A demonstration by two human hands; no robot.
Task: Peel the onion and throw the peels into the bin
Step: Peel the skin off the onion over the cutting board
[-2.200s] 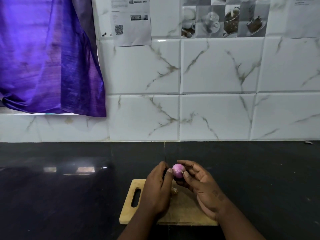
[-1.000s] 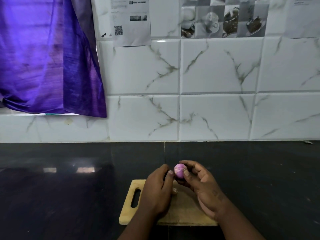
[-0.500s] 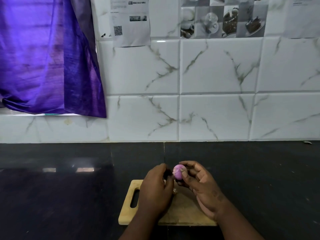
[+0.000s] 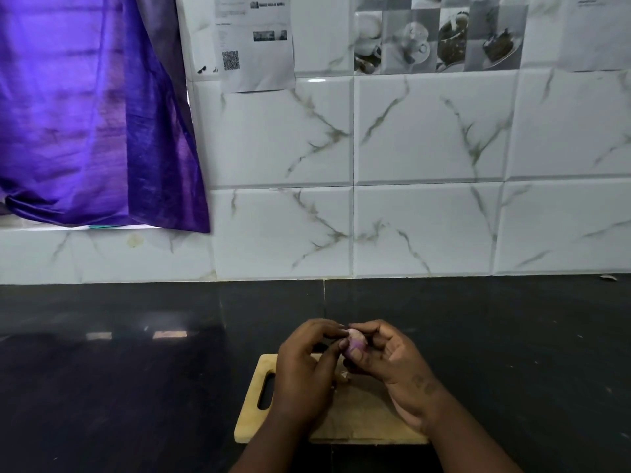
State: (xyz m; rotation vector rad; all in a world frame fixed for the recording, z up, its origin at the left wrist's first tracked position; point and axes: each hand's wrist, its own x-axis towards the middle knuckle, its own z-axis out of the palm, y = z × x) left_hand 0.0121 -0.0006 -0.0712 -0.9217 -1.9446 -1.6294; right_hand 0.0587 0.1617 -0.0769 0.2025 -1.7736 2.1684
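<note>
A small purple onion [image 4: 355, 342] is held between the fingertips of both hands, just above the far edge of a wooden cutting board [image 4: 358, 421]. My right hand [image 4: 392, 367] cups it from the right, thumb under it. My left hand [image 4: 304, 367] pinches at its top left side. Most of the onion is hidden by fingers. A small pale bit of peel [image 4: 345, 375] lies on the board below the hands. No bin is in view.
The board, with a handle slot [image 4: 266, 390] at its left, lies on a black countertop [image 4: 136, 370]. A white marbled tile wall [image 4: 426, 199] rises behind. A purple curtain [image 4: 88, 114] hangs at the upper left.
My fingers have closed further over the onion, so less of it shows. The onion has turned a little in the hands. Both hands stay above the board.
</note>
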